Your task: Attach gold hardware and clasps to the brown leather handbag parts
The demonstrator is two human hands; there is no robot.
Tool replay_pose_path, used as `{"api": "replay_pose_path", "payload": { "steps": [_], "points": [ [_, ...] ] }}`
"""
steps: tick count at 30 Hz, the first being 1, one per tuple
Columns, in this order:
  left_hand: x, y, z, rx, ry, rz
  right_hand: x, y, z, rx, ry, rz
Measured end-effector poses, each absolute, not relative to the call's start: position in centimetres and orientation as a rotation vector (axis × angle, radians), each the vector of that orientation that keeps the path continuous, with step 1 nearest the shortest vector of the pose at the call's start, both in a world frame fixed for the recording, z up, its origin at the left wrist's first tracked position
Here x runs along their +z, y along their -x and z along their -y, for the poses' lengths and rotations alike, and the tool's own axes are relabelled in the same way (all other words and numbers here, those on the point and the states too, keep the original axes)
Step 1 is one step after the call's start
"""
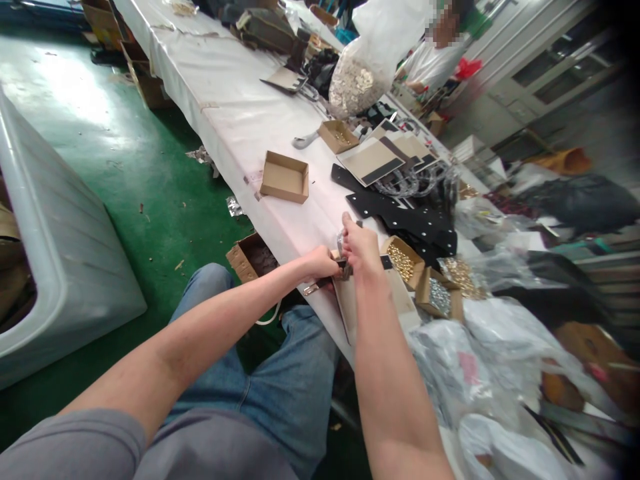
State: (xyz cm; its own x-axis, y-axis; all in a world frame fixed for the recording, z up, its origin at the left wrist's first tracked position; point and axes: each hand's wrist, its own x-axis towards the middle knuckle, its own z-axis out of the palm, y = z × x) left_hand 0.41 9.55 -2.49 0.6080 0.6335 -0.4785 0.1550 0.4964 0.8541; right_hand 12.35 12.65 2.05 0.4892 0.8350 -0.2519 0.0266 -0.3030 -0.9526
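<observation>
Both my hands meet at the near edge of a long white table (235, 113). My left hand (320, 262) is closed around a small dark and metal part (320, 285) that sticks out below it. My right hand (359, 245) is closed too, pinching a small clear or metallic piece (341, 241) right beside the left hand. Under my hands lies a tan card (347, 303). Just right of my hands stand small cardboard boxes of gold studs (401, 261) and silver fittings (440, 297). Black strips with white dots (410, 220) lie beyond.
An empty shallow cardboard box (285, 177) sits on the table ahead. A big clear bag of pale pieces (356, 81) stands farther back, near another person (435, 47). Plastic bags (480, 373) crowd the right. A white tub (55, 247) rests on the green floor at left.
</observation>
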Motion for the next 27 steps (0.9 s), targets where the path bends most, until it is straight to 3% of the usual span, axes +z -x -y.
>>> {"api": "replay_pose_path", "payload": {
  "steps": [8,14,27],
  "points": [
    [-1.5,-1.1,-9.9,0.209,-1.068,-1.030,4.2,-11.8,-2.2,0.316,1.095,0.837],
    [-0.8,-0.9,-9.7,0.210,-1.056,-1.047,3.0,-9.9,-1.9,0.302,1.045,0.902],
    [-1.1,0.3,-9.5,0.259,-1.002,-0.917,2.1,-8.3,-1.5,0.214,1.347,0.960]
  ]
}}
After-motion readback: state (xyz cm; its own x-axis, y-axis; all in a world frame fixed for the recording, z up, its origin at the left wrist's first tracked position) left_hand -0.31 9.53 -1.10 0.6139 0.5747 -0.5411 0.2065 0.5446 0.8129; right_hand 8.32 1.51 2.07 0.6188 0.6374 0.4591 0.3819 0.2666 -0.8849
